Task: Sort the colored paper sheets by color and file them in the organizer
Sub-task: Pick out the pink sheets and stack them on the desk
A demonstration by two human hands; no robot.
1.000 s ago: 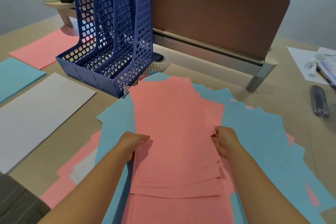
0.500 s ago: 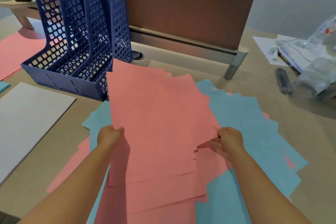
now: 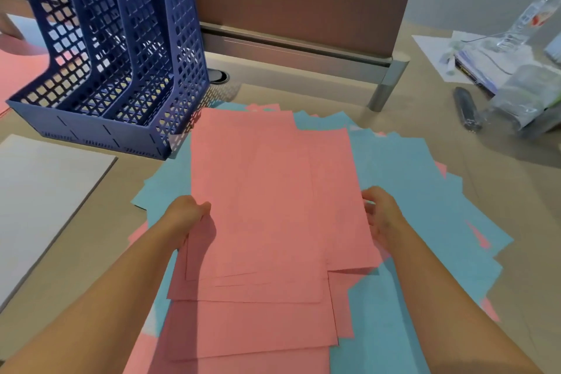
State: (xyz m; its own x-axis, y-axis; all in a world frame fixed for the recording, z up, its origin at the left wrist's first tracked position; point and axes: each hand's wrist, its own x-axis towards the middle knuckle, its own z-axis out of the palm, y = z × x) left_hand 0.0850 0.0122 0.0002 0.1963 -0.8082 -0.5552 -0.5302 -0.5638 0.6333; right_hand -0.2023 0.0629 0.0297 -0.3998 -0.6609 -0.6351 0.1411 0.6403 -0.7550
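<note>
1. Pink sheets [image 3: 273, 191] lie in a loose stack on the table [image 3: 455, 161], long axis running away from the person toward the divider [image 3: 303, 0].
2. Left hand [image 3: 185, 215] pinches the stack's left edge; right hand [image 3: 382, 218] curls around its right edge.
3. Blue sheets [image 3: 403, 179] fan out underneath.
4. Blue organizer [image 3: 100, 48] stands upright at far left, its slots holding no paper, just beside the stack's far corner.
5. White sheets [image 3: 39, 197] lie left.

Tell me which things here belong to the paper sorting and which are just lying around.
Belong to the job:
pink sheets, gripped by left hand and right hand
blue sheets
white sheets
blue organizer

Lying about:
plastic bottle
dark pen case
clear bag
</note>
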